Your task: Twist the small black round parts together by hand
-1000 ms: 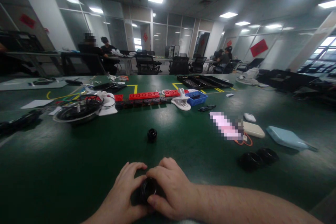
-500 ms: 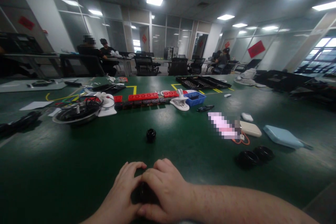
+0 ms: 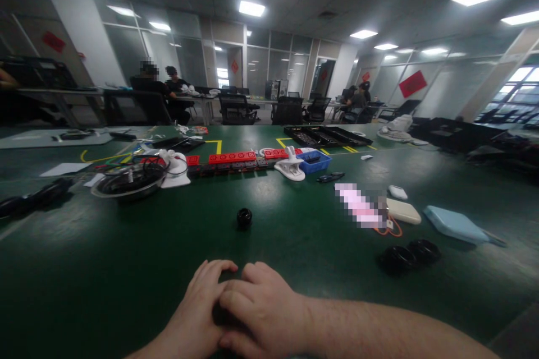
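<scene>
- The left hand (image 3: 197,314) and the right hand (image 3: 256,314) are closed together around a small black thing (image 3: 221,314) at the near edge of the green table (image 3: 126,269). It is almost hidden.
- I think both hands should grip it firmly and turn slowly.
- Far off, a blue box (image 3: 315,161) holds something dark.
- On the left, a round dish (image 3: 128,180) holds wires.

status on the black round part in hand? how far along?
Done: nothing visibly finished. In hand: left hand and right hand are closed together over a small dark part, almost hidden. Left: small black round piece and two black rings lie untouched on the green table.
</scene>
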Demonstrator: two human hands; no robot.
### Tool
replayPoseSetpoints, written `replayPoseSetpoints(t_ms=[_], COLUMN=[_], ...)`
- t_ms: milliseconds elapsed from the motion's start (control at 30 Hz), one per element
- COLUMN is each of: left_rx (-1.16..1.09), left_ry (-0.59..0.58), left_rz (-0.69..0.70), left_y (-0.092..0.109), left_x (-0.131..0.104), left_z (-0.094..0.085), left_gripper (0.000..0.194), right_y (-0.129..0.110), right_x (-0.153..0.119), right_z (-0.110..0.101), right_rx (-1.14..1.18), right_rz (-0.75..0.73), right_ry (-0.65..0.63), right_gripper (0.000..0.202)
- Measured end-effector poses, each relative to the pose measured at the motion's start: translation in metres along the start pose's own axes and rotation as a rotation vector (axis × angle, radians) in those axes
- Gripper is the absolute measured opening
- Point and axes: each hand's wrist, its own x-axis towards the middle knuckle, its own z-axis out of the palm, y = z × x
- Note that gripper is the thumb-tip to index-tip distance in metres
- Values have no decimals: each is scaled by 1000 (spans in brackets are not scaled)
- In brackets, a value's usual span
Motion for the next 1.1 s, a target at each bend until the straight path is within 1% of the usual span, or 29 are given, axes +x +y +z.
replayPoseSetpoints(t_ms=[100,167,267,367,433,533,700,800,967,1100], left_rx=[9,-5,-47,-67,-64,-71,-16,-4,-19,-33], left_ry=[-5,2,15,13,-17,-62,-38,-35,-44,-49], left_rz=[11,13,-8,-25,-23,-39,-9,-4,-10,-19], left_y=[-3,-3,0,4,6,6,5,5,8,10], left_x=[0,0,0,-1,-1,-1,-1,-1,0,1], left_z=[2,2,1,-3,-5,-6,-3,-3,-7,-8], left_gripper=[45,49,55,50,44,45,47,47,44,48], right_y=[1,2,2,0,-2,-4,-5,-4,-3,-1], right_x=[0,-1,-2,-4,-6,-8,-7,-7,-7,-7], right_z=[-2,0,6,10,10,9,7,8,7,7], right_rx=[2,37,123,153,129,67,6,-10,-68,-76], right_rz=[-25,-34,5,83,121,144,133,129,101,73], right_ry=[-42,-28,42,87,86,48,-1,-11,4,21], right_gripper=[22,20,31,38,36,39,29,28,30,25])
